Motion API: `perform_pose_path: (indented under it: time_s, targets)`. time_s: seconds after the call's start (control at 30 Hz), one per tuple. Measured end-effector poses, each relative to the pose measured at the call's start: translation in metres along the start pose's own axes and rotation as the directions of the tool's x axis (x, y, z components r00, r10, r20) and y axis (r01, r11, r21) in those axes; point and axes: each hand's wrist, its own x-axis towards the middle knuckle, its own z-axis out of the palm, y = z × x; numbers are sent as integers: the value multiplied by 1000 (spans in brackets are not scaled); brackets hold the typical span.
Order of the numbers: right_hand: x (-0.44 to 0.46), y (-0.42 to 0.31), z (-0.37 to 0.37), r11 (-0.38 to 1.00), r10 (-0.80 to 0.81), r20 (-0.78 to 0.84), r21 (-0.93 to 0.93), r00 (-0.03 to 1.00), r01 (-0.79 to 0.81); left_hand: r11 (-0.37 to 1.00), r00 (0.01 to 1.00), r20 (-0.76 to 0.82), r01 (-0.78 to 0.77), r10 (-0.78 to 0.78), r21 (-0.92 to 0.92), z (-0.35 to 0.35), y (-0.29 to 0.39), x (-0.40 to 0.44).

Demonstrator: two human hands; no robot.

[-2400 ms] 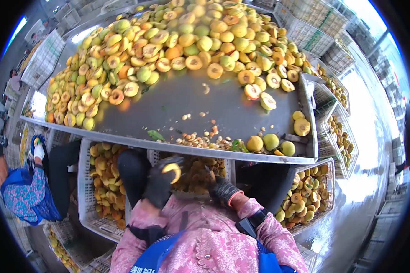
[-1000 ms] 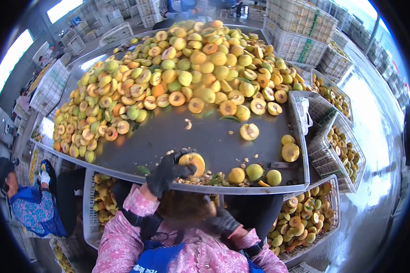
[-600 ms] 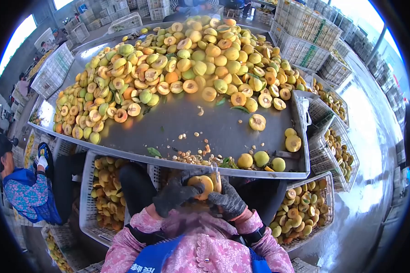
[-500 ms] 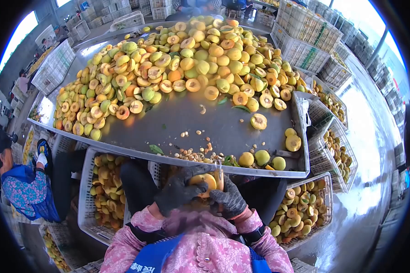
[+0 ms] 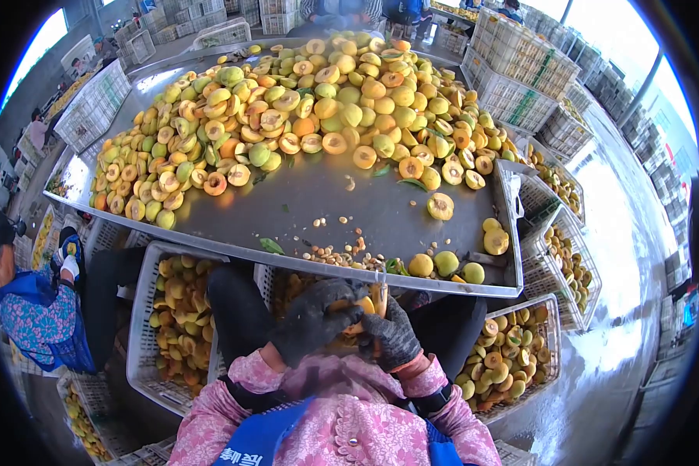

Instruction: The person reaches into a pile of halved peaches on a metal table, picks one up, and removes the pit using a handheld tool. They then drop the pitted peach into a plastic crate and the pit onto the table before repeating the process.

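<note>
My left hand (image 5: 314, 318), in a dark glove, is closed around a yellow-orange fruit half (image 5: 356, 311) just in front of the table's near edge. In my right hand (image 5: 392, 334), gloved in grey, is a small tool with a tan handle (image 5: 379, 298) and a thin metal loop at its top, held upright against the fruit. Both hands are close together over a crate between my knees. Beyond them, halved fruits (image 5: 334, 144) are heaped on the metal table (image 5: 303, 206), with loose pits (image 5: 342, 256) along its near edge.
Crates of fruit halves stand left (image 5: 144, 342) and right (image 5: 551, 334) of my legs, with another crate (image 5: 590, 279) beyond the table's right side. A co-worker in a blue apron (image 5: 43, 311) sits at the left. Stacked crates (image 5: 520, 62) stand at the back right.
My left hand went out over the table to a fruit, then came back to my right hand with it. The fruit now sits against the tool, turned slightly from a moment ago.
</note>
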Motion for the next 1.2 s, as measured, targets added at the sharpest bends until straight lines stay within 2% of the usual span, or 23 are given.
perform_pose_path:
  time_s: [0.07, 0.17, 0.23, 0.3, 0.37, 0.47, 0.5, 0.57, 0.63, 0.67, 0.7, 0.77, 0.8, 0.83, 0.9, 0.97, 1.0, 1.03, 1.1, 1.13, 1.17, 1.2]
  targets:
    - [-1, -2, -2, 999, 16, 48, 29, 999, -17, 999, 997, -60, -50, 50, 7, 8, -4, -2]
    - [7, 5, -10, 991, -34, 89, 132, 995, 22, 981, 998, -42, 46, -54, -188, 9, 2, -2]
    - [7, 5, -11, 982, -56, 68, 182, 996, 43, 779, 954, 36, 264, -298, -569, 5, -5, -12]
    - [4, 2, -8, 980, -39, 17, 194, 999, 35, 623, 876, 98, 410, -472, -666, -7, -8, -17]
    - [7, 7, -17, 976, -32, 12, 217, 999, 29, 636, 790, 49, 527, -612, -564, -19, -8, -17]
    - [11, 10, -19, 980, -7, 70, 198, 998, -7, 895, 947, -128, 225, -293, -385, -11, -12, -24]
    - [13, 12, -17, 983, 4, 100, 184, 995, -23, 764, 929, -110, 220, -354, -606, -5, -9, -20]
    - [19, 21, -4, 989, 7, 26, 149, 1000, -11, 367, 894, -35, 147, -446, -918, 10, -1, -9]
    - [24, 30, 9, 994, 4, -50, 108, 999, 1, 611, 923, -128, 133, -364, -780, 18, -14, -13]
    - [26, 30, 10, 1000, 21, -61, 25, 998, -20, 715, 935, -165, 118, -313, -689, 21, -16, -12]
    - [27, 30, 9, 997, 38, -75, -59, 996, -42, 653, 931, -216, 32, -295, -756, 23, -15, -10]
    - [28, 29, 3, 971, 115, -85, -201, 990, -130, 740, 928, -238, 56, -286, -670, 19, -18, -11]
    - [29, 33, -6, 914, -42, -32, -406, 999, 26, 778, 927, -247, 71, -282, -624, 17, -19, -12]
    - [31, 39, -17, 793, -185, 55, -582, 981, 182, 681, 912, -223, 80, -345, -728, 17, -20, -13]
    - [17, 17, 13, 957, -36, -73, -291, 997, 13, 453, 879, -157, 75, -451, -888, 14, -21, -13]
    - [14, 17, 6, 915, 40, -59, -400, 997, -60, 764, 914, -240, 107, -328, -636, 1, -9, -13]
    - [12, 15, 7, 887, 74, -55, -452, 996, -90, 877, 932, -258, 108, -253, -468, -5, -6, -13]
    - [6, 17, 13, 685, -158, 141, -698, 977, 211, 877, 939, -243, 105, -242, -468, -6, -14, -14]
    - [4, 10, 16, 323, -96, 195, -921, 976, 216, 842, 940, -217, 113, -263, -527, -1, -30, -20]
    - [3, 7, 18, 116, -57, 211, -969, 976, 217, 802, 933, -206, 124, -294, -584, 1, -34, -23]
    - [2, 2, 27, 110, -18, 146, -983, 989, 147, 710, 911, -189, 143, -366, -690, 6, -32, -24]
    - [5, 5, 23, 105, -42, 198, -974, 979, 202, 604, 887, -161, 153, -433, -782, 8, -31, -26]
